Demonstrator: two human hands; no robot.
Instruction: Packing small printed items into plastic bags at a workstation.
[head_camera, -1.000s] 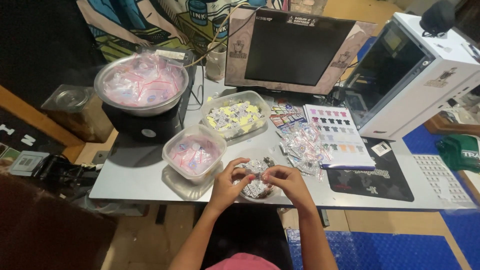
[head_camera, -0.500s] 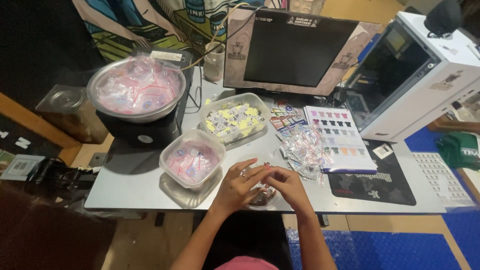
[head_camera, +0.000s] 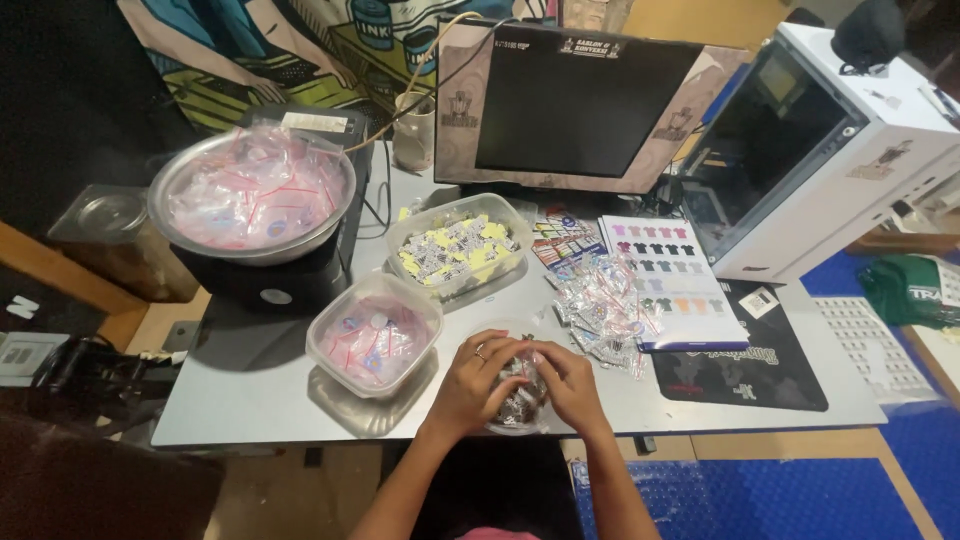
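My left hand (head_camera: 478, 378) and my right hand (head_camera: 570, 383) are together at the front edge of the grey table (head_camera: 250, 395), fingers closed around a small clear container of dark little items (head_camera: 520, 400). A ring shows on my left hand. What exactly the fingertips pinch is hidden. Just left of my hands stands a clear plastic tub of pink-sealed small bags (head_camera: 373, 335). To the right lies a heap of small clear packets (head_camera: 600, 308).
A metal bowl of zip bags (head_camera: 252, 195) rests on a black box at the back left. A tub of yellow and white pieces (head_camera: 458, 245), a printed colour chart (head_camera: 668, 280), a dark monitor (head_camera: 575, 105), a white machine (head_camera: 830, 150) and a black mat (head_camera: 745, 365) surround the area.
The view shifted slightly. My hands drew closer to the table's front edge and closed tighter over the small container.
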